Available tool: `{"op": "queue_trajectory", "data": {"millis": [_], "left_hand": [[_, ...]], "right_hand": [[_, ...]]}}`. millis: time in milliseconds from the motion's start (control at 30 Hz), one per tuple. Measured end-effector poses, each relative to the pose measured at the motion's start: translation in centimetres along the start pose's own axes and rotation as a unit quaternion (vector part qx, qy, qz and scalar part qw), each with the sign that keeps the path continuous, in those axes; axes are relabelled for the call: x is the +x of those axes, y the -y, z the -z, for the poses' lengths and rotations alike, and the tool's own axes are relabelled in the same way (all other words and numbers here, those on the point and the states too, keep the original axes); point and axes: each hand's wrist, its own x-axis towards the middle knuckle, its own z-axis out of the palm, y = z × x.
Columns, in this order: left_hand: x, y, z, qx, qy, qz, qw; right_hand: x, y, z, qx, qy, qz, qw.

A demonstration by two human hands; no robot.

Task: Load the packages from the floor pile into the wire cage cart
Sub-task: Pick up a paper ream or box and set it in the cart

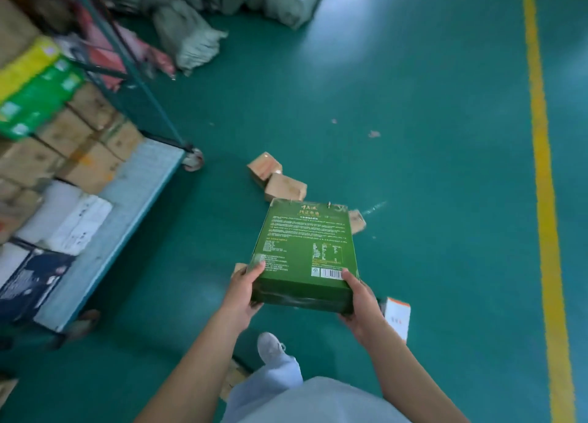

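Note:
A flat green box (304,247) with printed text and a barcode hangs above the floor, held at its near end from both sides. My left hand (243,290) grips its near left corner and my right hand (359,305) grips its near right corner. Small brown cardboard packages (280,180) lie on the green floor just beyond the box, and a white and orange package (397,317) lies by my right wrist. The wire cage cart (136,180) stands at the left, stacked with cardboard boxes (82,149), a green and yellow pack (38,85) and white parcels (79,219).
Grey sacks (197,31) are piled at the far top centre. A yellow floor line (544,180) runs down the right side. The cart's caster wheel (192,160) sits at its far corner. My shoe (270,346) and trouser leg are below the box.

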Motion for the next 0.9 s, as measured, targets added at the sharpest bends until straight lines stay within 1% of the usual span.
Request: {"op": "queue_trajectory", "data": {"millis": [167,300,400,533,667,800,900], "left_hand": [[1.8,-5.2,8.9,-0.119,-0.048,-0.024,0.991],[2.6,-8.2,14.6,-0.199,-0.087,-0.048,0.975],[2.9,-9.8,17.3,-0.238,-0.106,-0.074,0.963],[3.6,-11.9,19.8,-0.285,-0.145,-0.096,0.943],[5.2,-14.7,21.5,-0.327,-0.188,-0.110,0.920],[7.1,-18.9,21.6,-0.366,-0.235,-0.132,0.891],[7.9,-22.0,20.1,-0.403,-0.259,-0.140,0.867]], "right_hand": [[0.4,2.8,-12.6,-0.076,0.050,0.023,0.996],[0.3,4.3,-21.1,-0.137,0.092,0.042,0.985],[0.8,5.3,-25.9,-0.171,0.109,0.055,0.978],[2.5,6.7,-32.1,-0.214,0.133,0.065,0.966],[4.4,8.7,-38.2,-0.258,0.176,0.061,0.948],[6.1,12.4,-44.1,-0.304,0.230,0.072,0.921],[7.2,16.2,-47.9,-0.336,0.264,0.076,0.901]]}}
